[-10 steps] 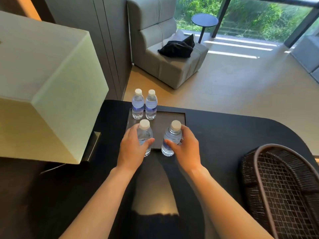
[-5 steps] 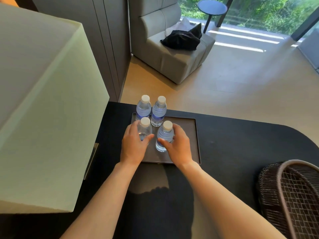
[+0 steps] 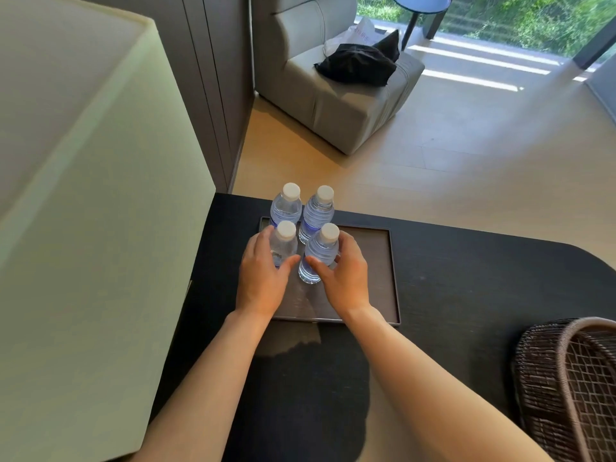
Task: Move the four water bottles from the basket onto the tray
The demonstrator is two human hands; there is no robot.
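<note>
1. The left hand (image 3: 263, 278) covers the lower half of the near-left bottle (image 3: 284, 243); the basket (image 3: 566, 388) is cut off at the frame's right edge, its inside only partly seen.
2. All four bottles stand upright, caps up, long axes vertical, clustered at the tray's (image 3: 376, 278) left end on the dark table (image 3: 466, 278).
3. The left hand wraps the near-left bottle; the right hand (image 3: 343, 275) curls around the near-right bottle (image 3: 319, 253).
4. The far-left bottle (image 3: 286, 205) and far-right bottle (image 3: 317, 211) stand just behind, untouched.
5. A lampshade (image 3: 83, 195) looms at the left.
</note>
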